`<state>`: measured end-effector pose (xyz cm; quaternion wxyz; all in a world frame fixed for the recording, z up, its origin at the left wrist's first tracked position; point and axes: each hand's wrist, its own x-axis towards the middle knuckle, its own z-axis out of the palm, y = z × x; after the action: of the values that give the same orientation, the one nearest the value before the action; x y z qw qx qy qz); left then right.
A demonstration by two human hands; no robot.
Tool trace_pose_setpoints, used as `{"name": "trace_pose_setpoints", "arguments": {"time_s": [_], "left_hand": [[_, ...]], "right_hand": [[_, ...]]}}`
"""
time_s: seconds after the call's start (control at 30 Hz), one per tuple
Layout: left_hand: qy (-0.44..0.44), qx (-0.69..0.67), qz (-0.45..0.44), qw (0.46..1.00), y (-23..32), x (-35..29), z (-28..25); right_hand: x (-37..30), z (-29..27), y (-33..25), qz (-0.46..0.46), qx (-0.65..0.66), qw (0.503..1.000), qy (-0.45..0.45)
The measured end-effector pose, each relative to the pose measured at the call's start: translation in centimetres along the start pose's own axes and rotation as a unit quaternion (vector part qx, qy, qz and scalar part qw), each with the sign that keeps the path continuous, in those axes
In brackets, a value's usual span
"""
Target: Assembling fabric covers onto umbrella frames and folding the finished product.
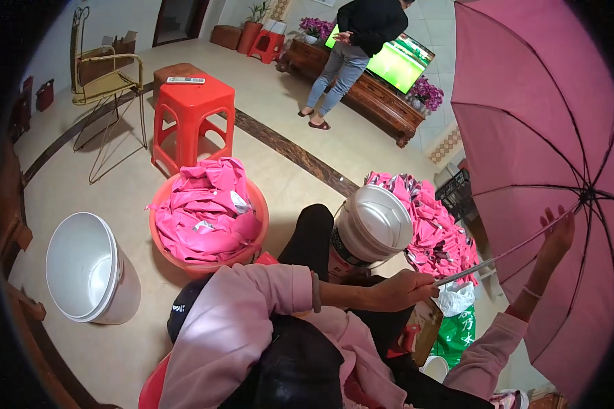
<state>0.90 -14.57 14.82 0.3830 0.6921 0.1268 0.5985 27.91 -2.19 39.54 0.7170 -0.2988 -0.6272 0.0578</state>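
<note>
While left fingers [428, 287] grip shaft [488, 263], pink umbrella [533, 158] open

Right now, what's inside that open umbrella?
Inside the pink umbrella are dark ribs meeting near the top of the shaft, with the right hand at the shaft's upper part. The canopy's outer face, and whatever lies behind it, is covered.

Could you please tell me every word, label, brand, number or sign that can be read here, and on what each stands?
Green bag: large white characters, described rather than copied.
White bucket between the legs: pale lettering on a dark band, partly out of sight.
Dark item by the left sleeve: small white lettering, not copied.
Remote control: markings too small to read.
Pink umbrella: no lettering visible.
</note>
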Motion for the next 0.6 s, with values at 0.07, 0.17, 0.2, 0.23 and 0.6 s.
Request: {"name": "trace_pose_setpoints", "arguments": {"time_s": [0.07, 0.17, 0.2, 0.23, 0.6], "left_hand": [[-0.027, 0.043, -0.025, 0.998, -1.0, -0.8, 0.2], [-0.057, 0.034, -0.021, 0.998, -0.7, -1.8, 1.3], [-0.062, 0.030, -0.022, 0.997, -0.7, -2.1, 1.7], [-0.106, -0.011, -0.054, 0.993, -0.7, -2.4, 2.0], [-0.180, -0.151, -0.189, 0.954, 0.0, -3.1, 2.4]], "right_hand": [[-0.1, -0.9, -1.3, 0.036, 0.120, 0.992, 0.017], [1.6, -4.7, -1.0, 0.064, 0.160, 0.983, 0.060], [2.7, -6.8, 0.4, 0.087, 0.196, 0.975, 0.049], [3.4, -8.5, 1.6, 0.110, 0.233, 0.965, 0.037], [3.3, -11.5, 4.5, 0.163, 0.428, 0.878, -0.142]]}}
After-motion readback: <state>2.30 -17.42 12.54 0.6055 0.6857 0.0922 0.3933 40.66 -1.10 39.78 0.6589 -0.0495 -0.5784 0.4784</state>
